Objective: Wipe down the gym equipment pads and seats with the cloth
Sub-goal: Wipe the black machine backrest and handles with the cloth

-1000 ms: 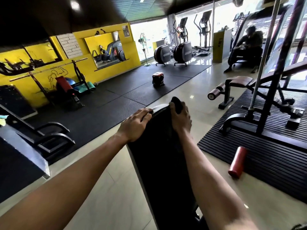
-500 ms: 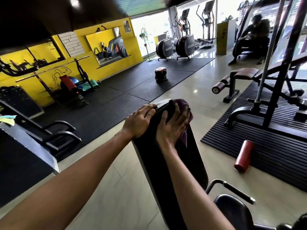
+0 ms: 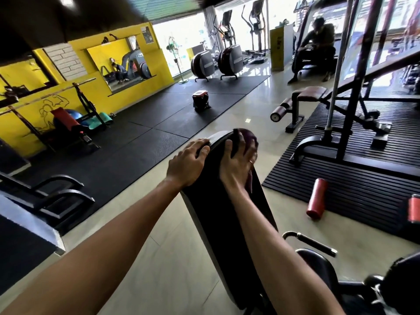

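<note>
A long black backrest pad (image 3: 218, 201) rises tilted in front of me, its rounded top edge at mid-frame. My left hand (image 3: 187, 163) grips the pad's top left corner, fingers curled over the rim. My right hand (image 3: 239, 165) lies on the pad's upper right face with a dark purple cloth (image 3: 246, 138) bunched under its fingers. The cloth hangs a little over the pad's right edge. A black seat pad (image 3: 318, 267) of the same machine shows at the lower right.
A red foam roller (image 3: 317, 198) lies on the ribbed black mat to the right. A bench frame with steel uprights (image 3: 341, 123) stands beyond it. A person sits at the back right (image 3: 314, 46). Black rubber flooring and a small bag (image 3: 201, 101) lie ahead-left.
My right hand has turned from gripping the pad's top edge to lying flat on its face with the cloth. The view has dropped, bringing the seat and a handle into sight.
</note>
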